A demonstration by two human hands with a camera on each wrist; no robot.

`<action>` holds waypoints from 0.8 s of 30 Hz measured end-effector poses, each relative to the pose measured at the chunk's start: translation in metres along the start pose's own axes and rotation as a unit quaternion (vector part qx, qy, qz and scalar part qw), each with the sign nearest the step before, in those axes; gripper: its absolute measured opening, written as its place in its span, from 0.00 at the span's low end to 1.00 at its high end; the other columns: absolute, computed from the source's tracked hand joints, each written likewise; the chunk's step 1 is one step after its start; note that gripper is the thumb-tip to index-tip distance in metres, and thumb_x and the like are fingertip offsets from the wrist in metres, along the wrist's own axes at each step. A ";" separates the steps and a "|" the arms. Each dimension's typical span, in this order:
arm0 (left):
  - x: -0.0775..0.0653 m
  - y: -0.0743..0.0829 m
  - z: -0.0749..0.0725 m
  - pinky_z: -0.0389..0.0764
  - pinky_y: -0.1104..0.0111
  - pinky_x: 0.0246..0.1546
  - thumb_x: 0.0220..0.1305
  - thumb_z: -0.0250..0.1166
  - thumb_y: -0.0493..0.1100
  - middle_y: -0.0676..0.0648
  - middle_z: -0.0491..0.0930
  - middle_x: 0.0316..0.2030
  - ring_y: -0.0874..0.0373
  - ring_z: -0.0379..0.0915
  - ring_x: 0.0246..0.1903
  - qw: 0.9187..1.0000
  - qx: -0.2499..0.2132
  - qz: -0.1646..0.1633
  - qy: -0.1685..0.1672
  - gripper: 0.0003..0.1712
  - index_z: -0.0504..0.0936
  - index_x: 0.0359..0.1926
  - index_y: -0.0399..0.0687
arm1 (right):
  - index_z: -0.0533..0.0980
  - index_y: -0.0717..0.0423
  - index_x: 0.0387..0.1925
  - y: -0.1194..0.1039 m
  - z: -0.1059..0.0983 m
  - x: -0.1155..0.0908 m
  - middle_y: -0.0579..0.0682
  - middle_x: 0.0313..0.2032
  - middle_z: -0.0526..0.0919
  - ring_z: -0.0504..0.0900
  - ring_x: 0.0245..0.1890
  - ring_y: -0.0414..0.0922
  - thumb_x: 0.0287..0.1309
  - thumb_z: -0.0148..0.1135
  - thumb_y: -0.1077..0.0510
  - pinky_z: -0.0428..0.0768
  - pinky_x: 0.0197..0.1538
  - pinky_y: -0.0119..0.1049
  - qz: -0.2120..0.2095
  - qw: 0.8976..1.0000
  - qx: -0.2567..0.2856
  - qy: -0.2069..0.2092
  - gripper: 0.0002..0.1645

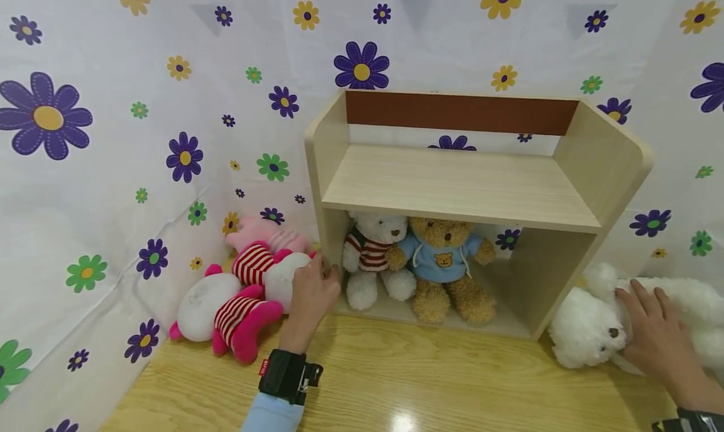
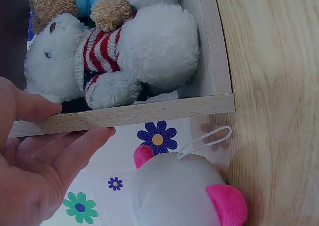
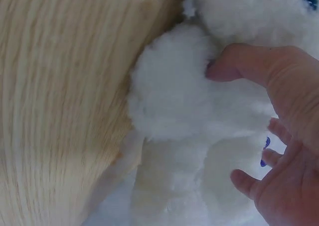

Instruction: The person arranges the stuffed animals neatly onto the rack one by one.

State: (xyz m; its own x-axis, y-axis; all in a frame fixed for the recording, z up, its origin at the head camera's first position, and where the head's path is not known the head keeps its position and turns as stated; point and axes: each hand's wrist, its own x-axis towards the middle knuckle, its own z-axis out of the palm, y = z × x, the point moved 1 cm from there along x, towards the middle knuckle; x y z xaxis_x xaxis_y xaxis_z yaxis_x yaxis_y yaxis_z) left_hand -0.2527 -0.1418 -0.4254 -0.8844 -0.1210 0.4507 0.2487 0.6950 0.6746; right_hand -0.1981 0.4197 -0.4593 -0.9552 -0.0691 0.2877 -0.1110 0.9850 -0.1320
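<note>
Right hand (image 1: 658,334) rested on the white bear (image 1: 588,331), fingers spread, thumb against fur; bear lay on the table (image 1: 441,382), right of the shelf (image 1: 460,180); left hand (image 1: 311,293) pinched the shelf's left side edge; brown bear (image 1: 444,262) sat inside; step judged: taking hold of the white bear; next move seemingly called for curling fingers round it.

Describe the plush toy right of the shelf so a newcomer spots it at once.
Find the pale wooden shelf before the flowered backdrop. Just right of it, a fluffy white plush lies on the table under the right hand. It lies alone on that side; the white bear in stripes sits inside.
</note>
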 end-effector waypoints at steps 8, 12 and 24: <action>-0.002 0.002 -0.002 0.78 0.54 0.27 0.66 0.61 0.38 0.35 0.85 0.28 0.41 0.79 0.26 1.000 0.002 0.009 0.004 0.10 0.81 0.44 0.35 | 0.56 0.69 0.69 0.004 0.004 0.003 0.67 0.79 0.46 0.37 0.77 0.74 0.33 0.81 0.63 0.52 0.60 0.84 -0.005 0.999 -0.032 -0.024 0.62; -0.001 0.000 -0.002 0.79 0.53 0.28 0.65 0.62 0.38 0.35 0.85 0.28 0.39 0.80 0.27 1.000 0.006 0.012 0.007 0.10 0.81 0.43 0.35 | 0.56 0.69 0.70 0.004 0.003 0.007 0.68 0.78 0.49 0.39 0.76 0.74 0.34 0.82 0.63 0.51 0.59 0.86 0.012 0.998 -0.041 -0.049 0.62; -0.002 0.001 -0.002 0.73 0.61 0.23 0.67 0.61 0.38 0.36 0.84 0.26 0.47 0.75 0.22 1.000 0.000 0.000 -0.010 0.09 0.80 0.44 0.36 | 0.52 0.78 0.70 -0.001 0.007 0.008 0.69 0.79 0.37 0.27 0.79 0.69 0.39 0.74 0.68 0.45 0.62 0.84 -0.049 0.997 -0.037 -0.049 0.58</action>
State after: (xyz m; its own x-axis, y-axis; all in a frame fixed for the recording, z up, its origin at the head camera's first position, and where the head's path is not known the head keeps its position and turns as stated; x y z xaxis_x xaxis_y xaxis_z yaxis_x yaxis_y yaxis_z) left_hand -0.2504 -0.1424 -0.4244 -0.8926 -0.1065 0.4380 0.2480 0.6956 0.6743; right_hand -0.2071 0.4167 -0.4632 -0.9634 -0.1773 0.2012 -0.1883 0.9814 -0.0371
